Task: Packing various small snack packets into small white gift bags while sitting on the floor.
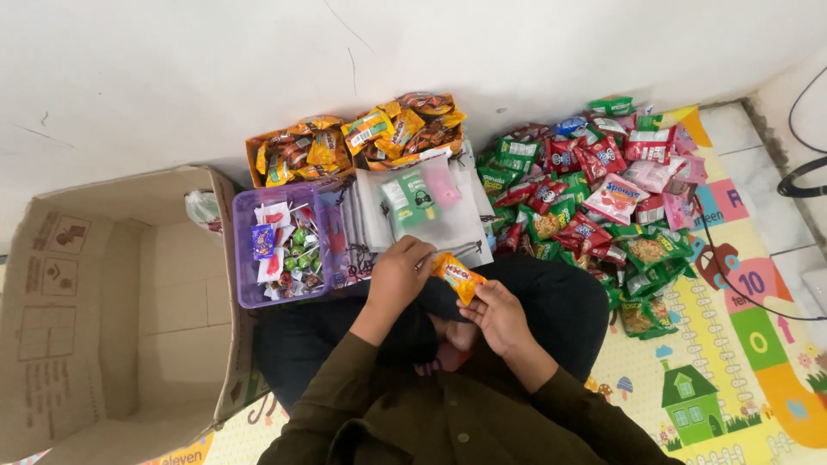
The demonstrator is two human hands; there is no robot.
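I sit cross-legged on a play mat. My right hand [500, 316] pinches the lower end of a small orange snack packet [457, 275], and my left hand [398, 274] closes its fingers on the packet's upper left end. Just beyond my hands lies a stack of clear drawstring bags [431, 226]; the top bag holds a green packet [409, 198] and a pink packet [442, 185].
A purple tray [244, 258] of lollipops and candies sits to the left. An open cardboard box [112, 319] stands at far left. Orange snack packets [362, 138] fill two boxes by the wall. A heap of red and green packets [594, 198] lies right. Black cable [801, 181] far right.
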